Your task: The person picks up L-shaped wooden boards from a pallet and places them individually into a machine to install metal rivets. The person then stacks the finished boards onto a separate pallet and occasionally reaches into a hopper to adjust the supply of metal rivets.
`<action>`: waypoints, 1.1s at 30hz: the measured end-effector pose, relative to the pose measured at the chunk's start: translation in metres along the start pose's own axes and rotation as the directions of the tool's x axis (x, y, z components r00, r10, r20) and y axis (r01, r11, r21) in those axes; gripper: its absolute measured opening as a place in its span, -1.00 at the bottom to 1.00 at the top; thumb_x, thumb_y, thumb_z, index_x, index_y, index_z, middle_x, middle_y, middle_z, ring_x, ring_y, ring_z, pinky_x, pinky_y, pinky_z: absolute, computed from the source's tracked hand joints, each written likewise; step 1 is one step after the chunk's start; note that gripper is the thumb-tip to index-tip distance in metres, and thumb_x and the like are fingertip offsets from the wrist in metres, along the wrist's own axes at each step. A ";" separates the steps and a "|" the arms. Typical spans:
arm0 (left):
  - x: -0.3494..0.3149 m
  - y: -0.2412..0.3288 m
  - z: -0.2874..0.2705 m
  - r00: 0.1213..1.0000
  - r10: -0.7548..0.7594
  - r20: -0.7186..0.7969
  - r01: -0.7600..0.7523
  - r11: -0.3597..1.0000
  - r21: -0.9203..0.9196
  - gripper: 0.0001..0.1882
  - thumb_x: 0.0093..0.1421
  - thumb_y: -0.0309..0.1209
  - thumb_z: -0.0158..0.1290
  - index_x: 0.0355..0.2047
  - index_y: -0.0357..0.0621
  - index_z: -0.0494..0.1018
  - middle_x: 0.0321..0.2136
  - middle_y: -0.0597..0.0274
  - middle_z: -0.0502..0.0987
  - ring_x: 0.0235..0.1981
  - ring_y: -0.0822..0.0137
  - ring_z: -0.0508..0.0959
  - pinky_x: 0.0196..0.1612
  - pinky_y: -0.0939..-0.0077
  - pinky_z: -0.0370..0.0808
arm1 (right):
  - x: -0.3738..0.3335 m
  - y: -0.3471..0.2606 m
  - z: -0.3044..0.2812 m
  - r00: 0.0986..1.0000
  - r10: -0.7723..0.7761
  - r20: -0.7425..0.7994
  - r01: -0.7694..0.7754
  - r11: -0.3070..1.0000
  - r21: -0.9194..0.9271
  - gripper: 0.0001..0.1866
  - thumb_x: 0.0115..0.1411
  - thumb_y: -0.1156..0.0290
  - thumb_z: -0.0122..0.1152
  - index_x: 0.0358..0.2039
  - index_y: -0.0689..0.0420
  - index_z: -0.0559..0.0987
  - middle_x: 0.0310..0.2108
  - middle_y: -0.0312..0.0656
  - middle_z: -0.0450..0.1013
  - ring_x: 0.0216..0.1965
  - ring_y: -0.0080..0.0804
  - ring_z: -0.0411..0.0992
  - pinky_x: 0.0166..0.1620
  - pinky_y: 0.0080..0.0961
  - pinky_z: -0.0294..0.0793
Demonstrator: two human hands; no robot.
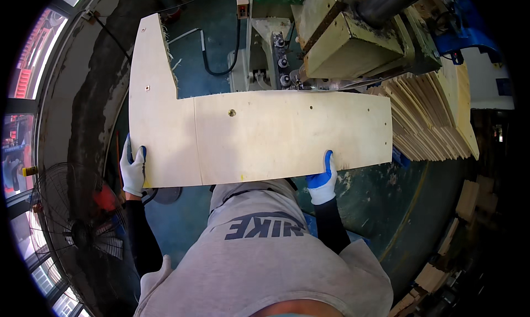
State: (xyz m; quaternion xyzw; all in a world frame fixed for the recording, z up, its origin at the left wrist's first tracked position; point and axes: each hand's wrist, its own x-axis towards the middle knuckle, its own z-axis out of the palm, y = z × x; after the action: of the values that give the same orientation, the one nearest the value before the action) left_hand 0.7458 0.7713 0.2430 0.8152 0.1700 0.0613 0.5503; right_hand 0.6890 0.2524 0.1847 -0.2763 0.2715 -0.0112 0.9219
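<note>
L-shaped board is held before the body, on the near side of the machine; stacked boards are seen at right. Board's near left corner is grasped by the left hand's fingers, near edge toward the right by the right hand's (undersides mostly hidden). Step, apparently: board being positioned by the machine. Next, both hands should be moved together, board kept level.

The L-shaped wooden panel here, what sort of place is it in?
Probably a woodworking workshop: the wooden panel, a stack of cut boards and a heavy machine point that way.
</note>
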 end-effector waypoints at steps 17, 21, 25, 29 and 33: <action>0.119 -0.016 -0.020 0.984 0.095 0.148 -0.100 0.994 0.032 -0.45 0.40 -0.47 0.01 0.34 -0.41 0.21 0.21 0.05 0.42 0.14 0.37 0.46 0.20 0.54 0.38 | 0.031 0.033 0.070 0.989 -0.145 -0.001 0.145 0.989 -0.019 -0.49 0.46 0.09 -0.01 0.27 0.14 0.39 0.20 -0.16 0.43 0.20 -0.24 0.43 0.20 -0.23 0.48; 0.121 -0.023 -0.027 0.986 0.078 0.148 -0.077 0.997 -0.018 -0.44 0.41 -0.47 -0.01 0.36 -0.40 0.17 0.23 0.06 0.41 0.16 0.38 0.44 0.21 0.55 0.37 | 0.021 0.054 0.064 0.986 -0.154 -0.070 0.151 0.987 -0.049 -0.48 0.44 0.07 0.02 0.27 0.10 0.40 0.21 -0.17 0.42 0.21 -0.23 0.41 0.18 -0.18 0.48; 0.119 -0.015 -0.025 0.984 0.079 0.158 -0.094 0.992 0.087 -0.43 0.41 -0.43 0.02 0.35 -0.41 0.18 0.21 0.07 0.42 0.15 0.38 0.44 0.21 0.55 0.35 | 0.025 0.055 0.065 0.988 -0.152 -0.038 0.152 0.988 -0.011 -0.50 0.43 0.10 0.04 0.25 0.10 0.42 0.21 -0.16 0.42 0.20 -0.22 0.42 0.17 -0.18 0.49; 0.120 -0.003 -0.018 0.982 0.059 0.178 -0.075 0.994 0.083 -0.43 0.42 -0.39 0.04 0.34 -0.43 0.21 0.20 0.08 0.44 0.14 0.39 0.43 0.23 0.56 0.33 | 0.034 0.048 0.065 0.984 -0.170 -0.060 0.169 0.985 -0.026 -0.51 0.44 0.10 0.02 0.24 0.13 0.42 0.20 -0.16 0.43 0.18 -0.23 0.44 0.17 -0.20 0.49; 0.119 -0.001 -0.017 0.981 0.061 0.182 -0.082 0.990 0.112 -0.40 0.40 -0.37 0.07 0.35 -0.40 0.20 0.16 0.10 0.47 0.08 0.42 0.45 0.16 0.58 0.37 | 0.031 0.044 0.071 0.984 -0.174 -0.042 0.171 0.982 -0.077 -0.51 0.44 0.10 0.02 0.24 0.13 0.42 0.18 -0.16 0.45 0.16 -0.23 0.46 0.17 -0.21 0.49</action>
State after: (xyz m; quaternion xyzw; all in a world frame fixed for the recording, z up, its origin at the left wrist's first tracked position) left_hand 0.8521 0.8278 0.2381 0.8543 0.0939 -0.0021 0.5112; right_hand 0.7462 0.3199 0.1963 -0.3318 0.2690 -0.0877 0.8999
